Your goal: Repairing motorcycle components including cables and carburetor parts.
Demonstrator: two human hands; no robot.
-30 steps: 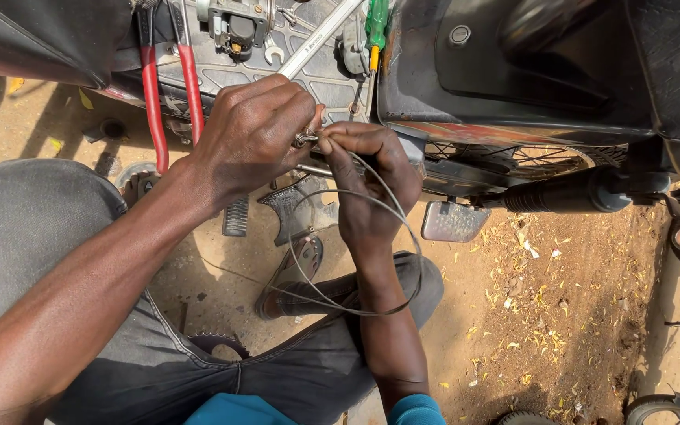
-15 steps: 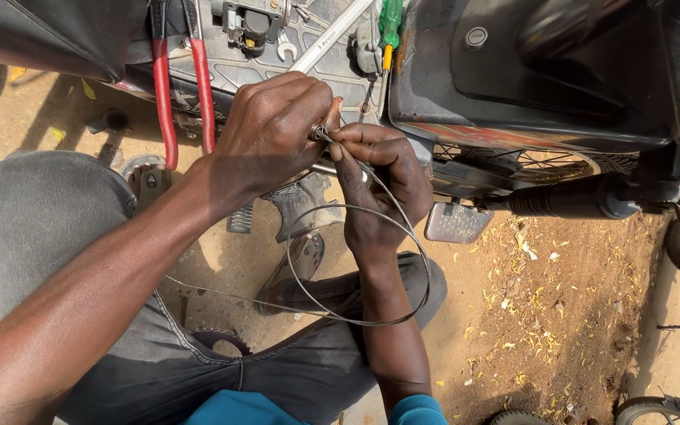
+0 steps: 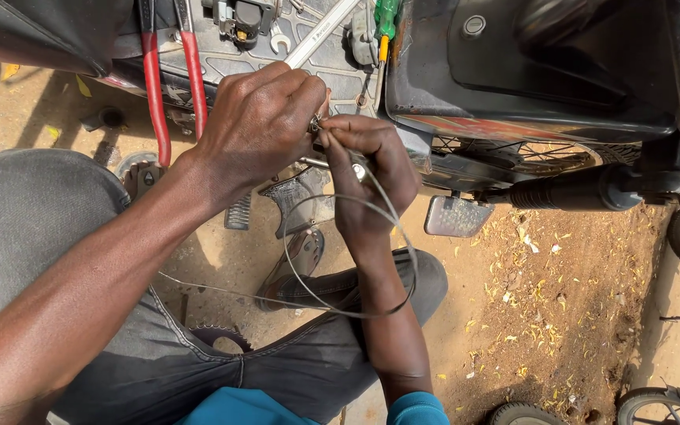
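Nearest the camera, a thin steel cable [image 3: 332, 307] hangs in a wide loop over the person's grey-trousered knees [image 3: 33, 228], one strand running off to the left across the lap. The loop rises to the two hands, which meet just in front of the motorcycle's side.

The right hand [image 3: 371, 177] is closed around the cable's upper run, thumb and forefinger pinching it close to the end, where a small metal fitting [image 3: 360, 169] glints. The left hand [image 3: 257, 130] is curled shut over the very tip, knuckles up, so the end of the cable itself is hidden; what sits between its fingers cannot be told.

To do this work well, it seems wise to keep the right hand's pinch close to the tip, so the short free length stays stiff and does not buckle. The left hand should steady the end rather than pull, and the hanging loop should stay loose and unkinked; a sharp bend near the knees would likely fray the strands.

Behind the hands lies the motorcycle's [image 3: 529, 86] side, serving as a counter for tools: red-handled pliers [image 3: 171, 79] at the left, a wrench [image 3: 320, 35] angled above the knuckles, and a green-handled screwdriver [image 3: 385, 24] beyond. A footrest [image 3: 454, 216] juts out to the right over sandy ground [image 3: 576, 307] strewn with dry leaves.
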